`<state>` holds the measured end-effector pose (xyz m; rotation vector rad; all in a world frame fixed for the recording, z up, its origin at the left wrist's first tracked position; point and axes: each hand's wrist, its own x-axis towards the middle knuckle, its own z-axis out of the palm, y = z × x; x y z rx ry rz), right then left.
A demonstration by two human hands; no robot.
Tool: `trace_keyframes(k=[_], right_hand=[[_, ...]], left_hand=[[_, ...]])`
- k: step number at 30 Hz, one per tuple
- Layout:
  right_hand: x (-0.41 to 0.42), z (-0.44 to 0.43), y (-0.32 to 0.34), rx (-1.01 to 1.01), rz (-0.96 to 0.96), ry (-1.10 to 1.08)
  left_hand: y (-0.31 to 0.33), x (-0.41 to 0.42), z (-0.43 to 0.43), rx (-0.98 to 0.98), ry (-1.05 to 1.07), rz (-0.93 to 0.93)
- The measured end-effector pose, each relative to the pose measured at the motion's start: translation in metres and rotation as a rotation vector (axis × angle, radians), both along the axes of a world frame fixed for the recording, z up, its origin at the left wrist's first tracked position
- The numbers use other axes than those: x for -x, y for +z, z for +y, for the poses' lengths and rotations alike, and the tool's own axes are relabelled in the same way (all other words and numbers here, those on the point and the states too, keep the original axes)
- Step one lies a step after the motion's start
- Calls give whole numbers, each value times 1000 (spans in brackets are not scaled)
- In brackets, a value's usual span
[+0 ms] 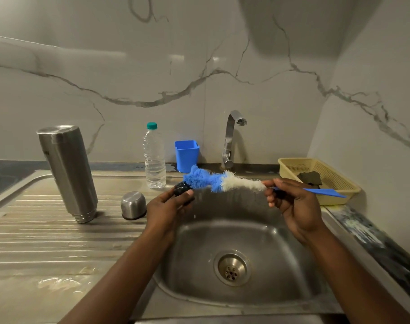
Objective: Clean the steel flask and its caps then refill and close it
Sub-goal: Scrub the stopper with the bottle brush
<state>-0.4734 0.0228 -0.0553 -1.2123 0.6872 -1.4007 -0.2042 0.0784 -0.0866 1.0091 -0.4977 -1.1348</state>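
Observation:
The steel flask (67, 170) stands upside down on the drainboard at the left, mouth down. Beside it sits the steel outer cap (133, 205), also upside down. Over the sink basin my left hand (167, 208) grips a small black inner cap (182, 188). My right hand (292, 202) holds the blue handle of a bottle brush (219, 181) with blue and white bristles. The brush's blue tip touches the black cap.
A clear water bottle (154, 157) with a teal lid stands behind the drainboard. A blue plastic cup (187, 155) and the tap (232, 139) sit at the back. A yellow basket (320, 178) holding a dark scrub pad is at the right. The sink (234, 267) lies below my hands.

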Motion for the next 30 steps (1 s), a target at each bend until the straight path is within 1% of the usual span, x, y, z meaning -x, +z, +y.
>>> trace_keyframes(k=[4,11,15,20,25,30], right_hand=[[-10,1,-5,7,17,33],[-3,0,-3,-24,-38,7],[-15,4,-5,-13,-13,57],[-2,1,0,0,-95,-10],[-13,-1,-8,-32,-50,37],[0,-2,-1,-12,-72,-6]], left_hand=[[-4,9,-2,1,-71,31],[1,12,-5,14,-35,212],[1,16,-3,24,-72,222],[5,9,-4,38,-12,287],[4,15,0,39,-83,268],[5,12,-3,43,-34,305]])
